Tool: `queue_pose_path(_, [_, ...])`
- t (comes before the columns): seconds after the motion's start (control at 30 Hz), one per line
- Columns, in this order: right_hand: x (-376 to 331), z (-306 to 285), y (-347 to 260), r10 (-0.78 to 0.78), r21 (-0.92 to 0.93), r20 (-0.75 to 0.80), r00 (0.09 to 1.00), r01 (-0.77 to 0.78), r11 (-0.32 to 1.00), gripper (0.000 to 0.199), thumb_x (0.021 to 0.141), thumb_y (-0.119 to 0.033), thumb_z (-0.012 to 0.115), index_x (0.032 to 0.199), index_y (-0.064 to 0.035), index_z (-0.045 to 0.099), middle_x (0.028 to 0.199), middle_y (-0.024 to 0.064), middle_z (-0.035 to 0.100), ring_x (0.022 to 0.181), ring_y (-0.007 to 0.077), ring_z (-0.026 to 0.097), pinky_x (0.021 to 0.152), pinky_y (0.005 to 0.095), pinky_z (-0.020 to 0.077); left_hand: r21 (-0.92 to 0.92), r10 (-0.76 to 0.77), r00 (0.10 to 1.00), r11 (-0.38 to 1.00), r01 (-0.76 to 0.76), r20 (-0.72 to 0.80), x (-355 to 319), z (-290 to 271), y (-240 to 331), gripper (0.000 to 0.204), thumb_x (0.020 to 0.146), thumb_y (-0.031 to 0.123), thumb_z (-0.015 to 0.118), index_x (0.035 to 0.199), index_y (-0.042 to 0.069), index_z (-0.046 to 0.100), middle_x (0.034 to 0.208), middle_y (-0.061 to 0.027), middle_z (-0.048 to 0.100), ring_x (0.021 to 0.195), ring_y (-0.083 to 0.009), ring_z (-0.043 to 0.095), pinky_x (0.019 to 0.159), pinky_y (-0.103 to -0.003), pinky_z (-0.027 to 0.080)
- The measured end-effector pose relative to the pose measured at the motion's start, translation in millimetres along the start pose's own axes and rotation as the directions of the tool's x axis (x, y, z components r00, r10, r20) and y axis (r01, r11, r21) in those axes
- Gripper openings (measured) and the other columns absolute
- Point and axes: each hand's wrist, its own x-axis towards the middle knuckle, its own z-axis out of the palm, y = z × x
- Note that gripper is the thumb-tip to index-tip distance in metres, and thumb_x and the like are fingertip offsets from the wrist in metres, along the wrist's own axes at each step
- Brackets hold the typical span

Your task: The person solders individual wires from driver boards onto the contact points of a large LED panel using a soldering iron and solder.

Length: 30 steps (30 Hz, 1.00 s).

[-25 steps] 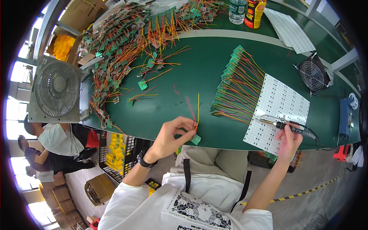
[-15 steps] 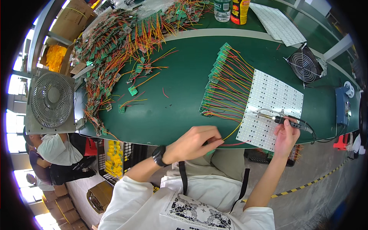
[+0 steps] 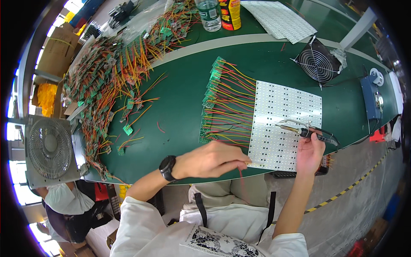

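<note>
My left hand [image 3: 214,159], with a black watch on its wrist, is pinched at the near-left corner of a white perforated panel [image 3: 284,103]. A thin red wire [image 3: 242,182] hangs down from its fingertips past the table edge. My right hand [image 3: 310,153] grips a soldering iron [image 3: 303,132] with a thin metal guide beside its tip. The tip points left, over the panel's middle; I cannot tell whether it touches. Along the panel's left edge runs a row of small green circuit boards [image 3: 209,92], their red and yellow wires reaching to the panel.
A large heap of wired circuit boards [image 3: 96,77] covers the table's left. Farther back are a water bottle [image 3: 209,16], a yellow-red container [image 3: 230,15] and stacked white panels [image 3: 280,19]. A small black fan [image 3: 317,64] and blue soldering station [image 3: 371,98] stand right. A grey fan [image 3: 51,147] stands far left.
The view has shifted, so the table's things sit farther left. My left hand has come to the panel's near corner; the red wire now hangs downward. The right hand still holds the iron over the panel.
</note>
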Motion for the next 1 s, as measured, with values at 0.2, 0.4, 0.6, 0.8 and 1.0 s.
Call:
queue_pose_path(0.2, [1.6,-6.8,4.7,0.012,-0.118,0.14,0.99,0.005,0.993,0.022,0.091,-0.009,0.064,0.107,0.0061,0.061,0.089,0.0125,0.068,0.056,0.0158,0.058,0.047,0.0287,0.0431,0.062,-0.263,0.952,0.965,0.256,0.156,-1.3,-3.8,8.2,0.013,0.088,0.005,0.068,0.098,-0.002,0.069,0.08,-0.0105,0.07,0.069,-0.0242,0.068,0.061,-0.032,0.054])
queue_pose_path(0.4, [0.8,-1.3,3.4,-0.024,-0.172,0.193,0.981,0.058,0.983,0.023,0.09,-0.009,0.066,0.106,0.0071,0.062,0.089,0.014,0.068,0.052,0.0165,0.057,0.047,0.0289,0.0442,0.198,0.022,0.996,0.98,-0.004,-0.087,-9.5,10.3,-5.0,0.009,0.086,0.003,0.066,0.094,0.0,0.069,0.076,-0.0095,0.068,0.068,-0.0246,0.067,0.058,-0.035,0.053])
queue_pose_path(0.6, [1.0,-3.0,6.4,0.003,-0.24,0.184,0.983,0.042,0.97,0.024,0.089,-0.007,0.066,0.107,0.0082,0.061,0.089,0.0147,0.067,0.053,0.017,0.057,0.048,0.0291,0.0435,0.277,-0.121,0.962,0.942,0.189,-0.246,-8.0,27.2,-1.5,0.012,0.082,0.006,0.069,0.093,0.002,0.068,0.081,-0.009,0.068,0.065,-0.0269,0.065,0.057,-0.036,0.052])
queue_pose_path(0.8, [-3.0,1.9,8.2,0.016,-0.378,0.243,0.97,0.079,0.922,0.021,0.09,-0.007,0.066,0.107,0.0047,0.06,0.093,0.0136,0.067,0.057,0.0167,0.057,0.049,0.0285,0.0446,0.55,0.094,0.959,0.832,0.071,-0.266,-18.3,34.3,-21.9,0.013,0.079,0.011,0.072,0.091,0.006,0.068,0.078,-0.0044,0.061,0.061,-0.0227,0.061,0.052,-0.035,0.049])
queue_pose_path(1.0, [-6.5,-4.2,9.1,-0.127,-0.356,0.305,0.944,0.236,0.904,0.022,0.089,-0.006,0.065,0.107,0.006,0.059,0.094,0.0118,0.064,0.057,0.019,0.058,0.049,0.0306,0.0468,0.534,0.118,0.943,0.843,0.071,-0.311,-23.8,32.4,-28.2,0.015,0.076,0.013,0.073,0.09,0.008,0.069,0.076,-0.0026,0.059,0.06,-0.0216,0.061,0.052,-0.034,0.05])
